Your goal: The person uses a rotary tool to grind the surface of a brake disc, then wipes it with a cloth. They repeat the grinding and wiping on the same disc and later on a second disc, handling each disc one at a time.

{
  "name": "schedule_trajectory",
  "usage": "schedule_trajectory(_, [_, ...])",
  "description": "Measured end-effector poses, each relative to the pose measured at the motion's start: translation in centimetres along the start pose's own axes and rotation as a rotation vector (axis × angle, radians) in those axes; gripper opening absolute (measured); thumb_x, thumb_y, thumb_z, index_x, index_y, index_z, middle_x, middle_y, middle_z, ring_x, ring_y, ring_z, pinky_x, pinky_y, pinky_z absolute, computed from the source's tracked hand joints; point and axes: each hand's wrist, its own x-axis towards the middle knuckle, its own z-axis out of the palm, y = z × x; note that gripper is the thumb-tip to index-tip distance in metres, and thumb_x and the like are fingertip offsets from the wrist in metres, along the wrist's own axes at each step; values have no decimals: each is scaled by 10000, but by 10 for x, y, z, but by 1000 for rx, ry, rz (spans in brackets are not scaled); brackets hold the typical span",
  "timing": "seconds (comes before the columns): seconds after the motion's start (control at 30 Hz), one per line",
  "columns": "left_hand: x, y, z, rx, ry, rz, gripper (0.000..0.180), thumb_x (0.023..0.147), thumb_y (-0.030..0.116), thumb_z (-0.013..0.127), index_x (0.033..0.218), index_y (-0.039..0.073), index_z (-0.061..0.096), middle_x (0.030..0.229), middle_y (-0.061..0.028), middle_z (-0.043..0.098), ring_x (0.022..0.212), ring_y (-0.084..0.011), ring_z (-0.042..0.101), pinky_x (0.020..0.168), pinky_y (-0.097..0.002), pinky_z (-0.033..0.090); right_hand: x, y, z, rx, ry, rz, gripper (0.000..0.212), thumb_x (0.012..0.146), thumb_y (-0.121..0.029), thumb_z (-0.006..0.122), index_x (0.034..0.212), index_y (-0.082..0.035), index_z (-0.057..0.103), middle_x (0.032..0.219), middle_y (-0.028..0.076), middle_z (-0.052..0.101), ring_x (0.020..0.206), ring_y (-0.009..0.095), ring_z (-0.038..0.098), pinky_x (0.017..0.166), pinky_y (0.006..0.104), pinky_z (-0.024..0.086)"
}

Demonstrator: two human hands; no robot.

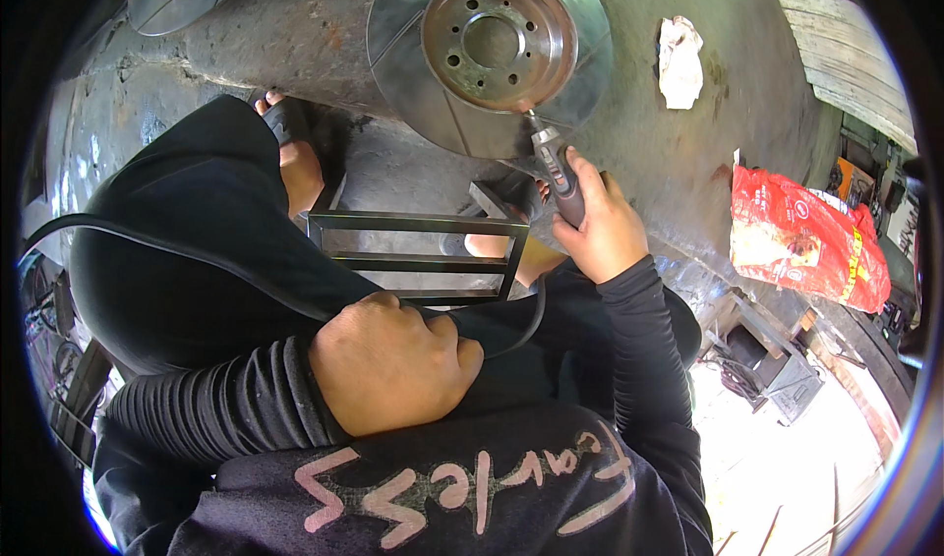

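My right hand [607, 224] is wrapped round a grey rotary tool [556, 168]. The tool's tip meets the brake disc [580, 59] around the lower edge of its raised, rust-tinged centre. The disc lies flat, with a ring of holes in its hub and grooves across its shiny outer face. Resting on my lap, my left hand [391, 364] is closed with its fingers curled under. A black cord [187, 246] runs over my left leg to this hand and shows again beyond it, bending up towards the tool. What the curled fingers hold, if anything, is hidden.
Part of another disc [182, 0] lies at the far left on the worn grey surface [295, 40]. A crumpled white cloth [680, 64] is right of the brake disc, with a red bag [806, 236] nearer. A metal frame [418, 225] stands between my legs.
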Motion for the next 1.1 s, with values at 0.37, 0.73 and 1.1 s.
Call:
schedule_trajectory(0.37, [2, 2, 0, 9, -15, 22, 125, 702, 228, 610, 660, 130, 545, 554, 1, 480, 451, -128, 550, 437, -267, 423, -4, -9, 6, -10, -14, 7, 723, 713, -127, 687, 1384, -173, 420, 1042, 186, 583, 872, 394, 627, 735, 445, 518])
schedule_trajectory(0.73, [1, 3, -2, -1, -31, 44, 119, 700, 217, 609, 669, 125, 540, 562, 0, 482, 453, -128, 556, 435, -267, 436, -4, -10, 7, -2, 8, -7, 718, 720, -152, 682, 1386, -179, 417, 981, 203, 572, 812, 402, 638, 701, 461, 524])
schedule_trajectory(1.1, [2, 2, -5, -5, -35, 51, 121, 705, 217, 608, 677, 118, 544, 564, -4, 495, 461, -129, 563, 434, -266, 440, -4, -6, 6, -2, 18, 29, 703, 737, -163, 685, 1386, -192, 415, 1027, 198, 583, 876, 404, 629, 743, 450, 520])
